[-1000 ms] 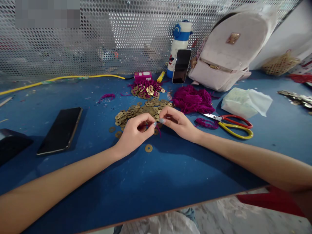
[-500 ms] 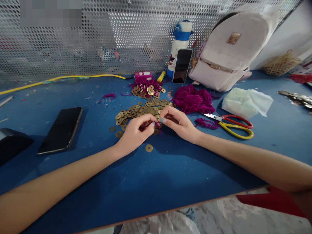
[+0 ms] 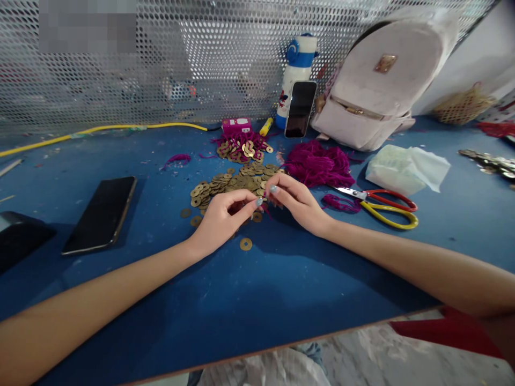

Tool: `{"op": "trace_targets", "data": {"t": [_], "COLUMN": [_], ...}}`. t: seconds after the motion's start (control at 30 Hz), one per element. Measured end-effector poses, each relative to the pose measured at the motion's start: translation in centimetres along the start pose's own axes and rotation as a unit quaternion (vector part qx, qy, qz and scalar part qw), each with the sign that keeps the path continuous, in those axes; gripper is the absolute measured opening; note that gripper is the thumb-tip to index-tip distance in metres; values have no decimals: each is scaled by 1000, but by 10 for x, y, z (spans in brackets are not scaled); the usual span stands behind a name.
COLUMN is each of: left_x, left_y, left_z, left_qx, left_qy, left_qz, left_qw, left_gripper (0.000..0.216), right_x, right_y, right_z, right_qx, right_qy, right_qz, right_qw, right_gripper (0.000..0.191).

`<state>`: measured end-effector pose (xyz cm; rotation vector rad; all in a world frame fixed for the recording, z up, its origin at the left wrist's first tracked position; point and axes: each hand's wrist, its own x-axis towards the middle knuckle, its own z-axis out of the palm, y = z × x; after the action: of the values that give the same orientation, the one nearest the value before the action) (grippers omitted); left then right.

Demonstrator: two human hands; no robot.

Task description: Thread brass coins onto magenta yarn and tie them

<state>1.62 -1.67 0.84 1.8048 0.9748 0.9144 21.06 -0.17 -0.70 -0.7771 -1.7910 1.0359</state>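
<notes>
My left hand (image 3: 227, 217) pinches a short purple string (image 3: 265, 208) between thumb and forefinger, over the near side of a heap of brass coins (image 3: 225, 184) with square holes. Close beside it, my right hand (image 3: 295, 201) has its fingers curled and thumb bent at the string's other part; what sits between those fingertips is too small to make out. One loose coin (image 3: 245, 244) lies on the blue table in front of my hands. Behind the heap are coins tied with purple string (image 3: 243, 146).
A purple yarn bundle (image 3: 319, 163) and scissors (image 3: 386, 206) with red and yellow handles lie right. A phone (image 3: 100, 214) lies left; another phone (image 3: 301, 110) leans on a bottle (image 3: 300, 59). Farther right are a tissue pack (image 3: 396, 169) and a backpack (image 3: 378, 86).
My right thumb has lifted and shifted slightly, and my left thumb has stretched a little toward the right hand. The string's end has moved slightly right. Objects on the table have stayed put.
</notes>
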Motion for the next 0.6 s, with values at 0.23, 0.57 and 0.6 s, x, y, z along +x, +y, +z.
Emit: {"op": "trace_targets", "data": {"t": [0.23, 0.57, 0.6], "left_x": [-1, 0, 0], "left_y": [1, 2, 2], "left_z": [-1, -1, -1], "left_qx": [2, 55, 55], "left_qy": [18, -15, -16], "left_qz": [-17, 17, 16], "left_qw": [1000, 998, 998], "left_gripper": [22, 19, 18], "right_x": [0, -9, -15], "right_y": [3, -27, -34], "right_z": [-1, -31, -41], "right_qx": [-143, -414, -465], "right_qy": [-41, -149, -152], "right_qz": [-53, -100, -84], "right_qw": [987, 892, 868], "right_gripper": [28, 23, 24]}}
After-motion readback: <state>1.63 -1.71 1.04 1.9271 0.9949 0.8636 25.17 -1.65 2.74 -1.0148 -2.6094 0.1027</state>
